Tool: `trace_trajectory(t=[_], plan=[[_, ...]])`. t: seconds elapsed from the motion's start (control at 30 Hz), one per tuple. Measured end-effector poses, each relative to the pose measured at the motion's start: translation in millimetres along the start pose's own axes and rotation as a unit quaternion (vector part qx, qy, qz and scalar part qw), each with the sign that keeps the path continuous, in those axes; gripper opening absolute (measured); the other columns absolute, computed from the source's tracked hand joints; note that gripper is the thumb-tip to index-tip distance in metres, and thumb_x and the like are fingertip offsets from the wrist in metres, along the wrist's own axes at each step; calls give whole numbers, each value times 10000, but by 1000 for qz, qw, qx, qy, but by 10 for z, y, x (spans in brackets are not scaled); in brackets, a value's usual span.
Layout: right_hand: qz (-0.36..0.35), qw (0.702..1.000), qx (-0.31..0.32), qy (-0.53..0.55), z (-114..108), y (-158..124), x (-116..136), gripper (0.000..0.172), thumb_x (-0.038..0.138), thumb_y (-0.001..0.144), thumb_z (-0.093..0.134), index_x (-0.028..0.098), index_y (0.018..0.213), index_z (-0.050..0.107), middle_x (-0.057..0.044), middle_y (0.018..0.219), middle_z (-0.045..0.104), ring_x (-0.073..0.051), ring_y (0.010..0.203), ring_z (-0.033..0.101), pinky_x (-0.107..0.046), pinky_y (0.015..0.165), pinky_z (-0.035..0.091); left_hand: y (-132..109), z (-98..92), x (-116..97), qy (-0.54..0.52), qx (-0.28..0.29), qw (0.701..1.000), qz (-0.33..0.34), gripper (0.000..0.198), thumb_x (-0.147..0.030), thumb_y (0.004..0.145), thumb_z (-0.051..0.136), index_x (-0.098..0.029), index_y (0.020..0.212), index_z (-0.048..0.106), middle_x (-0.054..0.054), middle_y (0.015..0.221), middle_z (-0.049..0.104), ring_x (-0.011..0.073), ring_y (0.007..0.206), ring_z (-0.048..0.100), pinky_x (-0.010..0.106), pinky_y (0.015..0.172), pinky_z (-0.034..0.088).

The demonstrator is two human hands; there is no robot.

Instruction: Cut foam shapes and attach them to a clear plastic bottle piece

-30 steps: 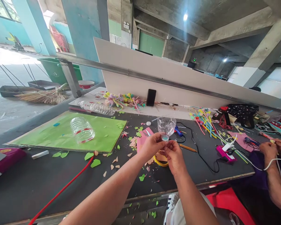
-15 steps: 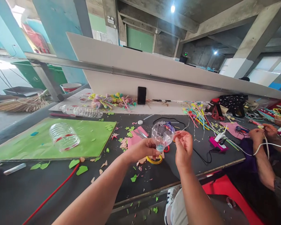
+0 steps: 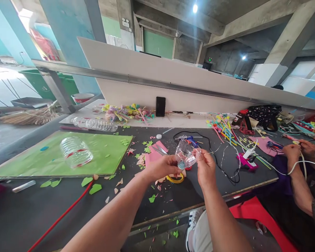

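Observation:
My left hand [image 3: 168, 166] is closed round the capped neck of a clear plastic bottle top [image 3: 185, 151], cut off and held with its wide open end up and tilted to the right. At that rim my right hand [image 3: 206, 168] pinches a thin pale string [image 3: 224, 157], which trails off right over the table. What lies between the fingertips is partly hidden. Just below the bottle top are scissors with yellow handles [image 3: 176, 179], their blades over pink sheet [image 3: 152, 157]. The cut-off lower part of a bottle [image 3: 76, 151] lies on a green sheet [image 3: 42, 164].
Green and pink scraps [image 3: 95, 189] litter the dark table. A phone [image 3: 160, 106] leans on the white back panel. Bundles of coloured stems [image 3: 128, 113], a pink power strip [image 3: 247, 162] and black cable [image 3: 210, 140] lie around. At right, a co-worker's hands [image 3: 291, 152] hold something small.
The bottle top has tipped further toward my right hand. The pale string now runs from my right fingers and loops across the table near the power strip. The view has shifted slightly.

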State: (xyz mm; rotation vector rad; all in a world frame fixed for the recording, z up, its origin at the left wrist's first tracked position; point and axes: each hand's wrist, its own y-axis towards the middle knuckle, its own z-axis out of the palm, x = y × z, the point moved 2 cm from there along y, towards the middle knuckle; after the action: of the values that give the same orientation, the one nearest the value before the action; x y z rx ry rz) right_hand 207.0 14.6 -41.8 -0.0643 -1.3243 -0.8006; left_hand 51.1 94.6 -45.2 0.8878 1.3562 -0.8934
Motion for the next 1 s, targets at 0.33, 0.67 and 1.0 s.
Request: trace_trajectory(t=[0.33, 0.67, 1.0], plan=[[-15, 986, -28, -166, -30, 2, 78, 239, 437, 841, 632, 208, 856, 699, -4, 691, 671, -162, 645, 596, -279, 623, 469, 13, 45, -27, -93, -32, 995, 5, 468, -324, 697, 803, -147, 1107, 663, 51, 824, 740, 118, 660, 665, 207, 636, 527], [-3, 988, -22, -151, -11, -10, 44, 232, 427, 831, 652, 209, 880, 711, -19, 732, 711, -175, 681, 644, -298, 648, 497, 4, 87, -44, -168, -72, 983, -18, 549, -328, 635, 851, -129, 1100, 636, 56, 775, 735, 147, 660, 698, 207, 601, 538], [16, 995, 19, -100, -28, 12, -17, 230, 440, 844, 638, 229, 910, 700, -31, 888, 729, -198, 824, 656, -336, 769, 506, 69, -13, 15, -68, -97, 993, 5, 474, -328, 648, 815, -137, 1057, 672, -3, 710, 685, 112, 600, 633, 221, 591, 516]])
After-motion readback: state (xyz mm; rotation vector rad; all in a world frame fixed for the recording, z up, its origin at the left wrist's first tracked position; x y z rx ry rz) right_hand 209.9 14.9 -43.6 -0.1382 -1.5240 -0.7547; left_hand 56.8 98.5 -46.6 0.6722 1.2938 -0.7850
